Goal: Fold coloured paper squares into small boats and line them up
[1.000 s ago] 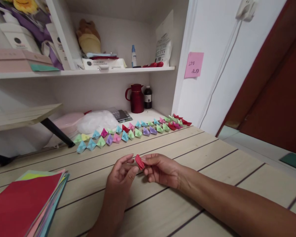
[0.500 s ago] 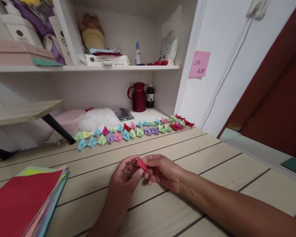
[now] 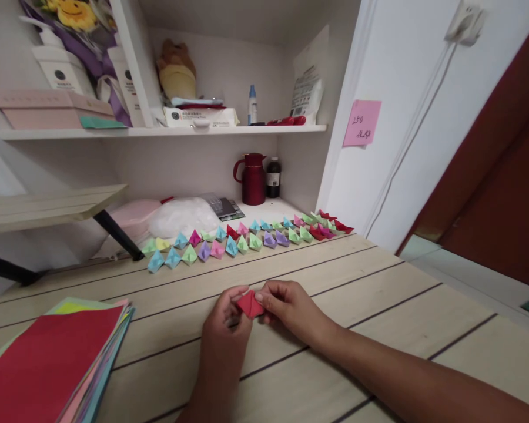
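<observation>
A small folded piece of red paper [image 3: 250, 305] is held between my two hands, just above the wooden table [image 3: 335, 364]. My left hand [image 3: 227, 320] grips its left side, with the fingers behind and the thumb below. On the right edge, the thumb and fingers of my right hand [image 3: 286, 305] pinch the paper. A flat diamond-like face with a crease down it is turned toward me. Beyond my hands, two rows of small folded paper boats [image 3: 231, 247] in several colours line the back of the table.
A stack of coloured paper [image 3: 48, 364], red on top, lies at the front left. Behind the boats are a white plastic bag [image 3: 183, 218], a dark red jug [image 3: 253, 181] and a dark bottle [image 3: 273, 177]. A small raised shelf [image 3: 57, 201] with black legs stands at left.
The red paper has turned from a narrow edge-on view to showing its wider face. Both hands have closed in around it. The whole view has shifted slightly.
</observation>
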Tool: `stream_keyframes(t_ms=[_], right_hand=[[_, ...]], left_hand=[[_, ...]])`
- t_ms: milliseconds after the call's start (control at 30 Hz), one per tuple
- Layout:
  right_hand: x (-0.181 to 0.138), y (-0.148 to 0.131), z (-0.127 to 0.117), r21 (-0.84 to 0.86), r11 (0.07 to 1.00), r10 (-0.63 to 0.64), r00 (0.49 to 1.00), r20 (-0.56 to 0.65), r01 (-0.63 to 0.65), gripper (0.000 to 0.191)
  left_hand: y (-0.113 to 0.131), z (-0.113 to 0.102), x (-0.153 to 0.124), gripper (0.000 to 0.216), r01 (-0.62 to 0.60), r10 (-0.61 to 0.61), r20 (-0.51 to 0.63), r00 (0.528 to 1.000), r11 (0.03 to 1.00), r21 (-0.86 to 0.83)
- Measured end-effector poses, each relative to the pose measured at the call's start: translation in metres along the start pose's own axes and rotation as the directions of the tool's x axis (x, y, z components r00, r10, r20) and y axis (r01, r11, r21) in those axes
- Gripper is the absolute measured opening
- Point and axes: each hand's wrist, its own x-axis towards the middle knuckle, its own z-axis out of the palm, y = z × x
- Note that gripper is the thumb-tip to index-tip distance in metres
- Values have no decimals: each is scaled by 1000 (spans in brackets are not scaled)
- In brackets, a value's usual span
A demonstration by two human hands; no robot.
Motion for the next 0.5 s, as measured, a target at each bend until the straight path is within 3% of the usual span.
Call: stream_keyframes(t_ms=[133,233,500], right_hand=[[-2,-4,-2,-50,996,-77,997,26,78,41],[-3,-5,-1,25,996,-90,993,73,88,46],[-5,-6,8,351,934,-11,979,202,-62,46]], left_hand=[[-4,1,-4,29,-117,128,-52,990,976,183],[-6,-4,-3,28,-165,190,-50,981,935,313],[-8,-15,2,39,-85,167,-185,968,920,383]])
